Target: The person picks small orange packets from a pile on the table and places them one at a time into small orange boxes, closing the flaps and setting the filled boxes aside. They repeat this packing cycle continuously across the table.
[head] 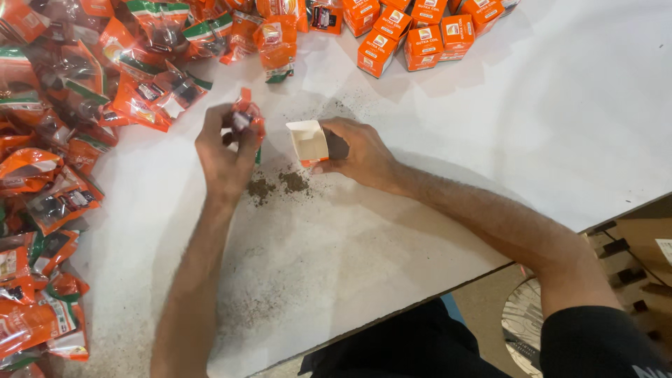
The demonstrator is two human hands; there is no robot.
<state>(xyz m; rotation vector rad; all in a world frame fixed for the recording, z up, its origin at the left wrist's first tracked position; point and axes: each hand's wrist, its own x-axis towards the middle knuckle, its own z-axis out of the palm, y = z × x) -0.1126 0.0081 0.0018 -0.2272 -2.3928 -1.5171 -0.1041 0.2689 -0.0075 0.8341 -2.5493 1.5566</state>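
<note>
Left hand [225,150]: clenched on orange sachet [246,115], long axis upright.
Right hand [357,150]: grasping small carton [308,142], open end facing left.
Surroundings: sachet pile [63,126] left; closed cartons [420,35] beyond; spilled powder [280,183] on table [560,126].

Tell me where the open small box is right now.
In the head view, the small orange cardboard box sits mid-table in the right hand, open flap up, beside the left hand holding an orange sachet.
</note>
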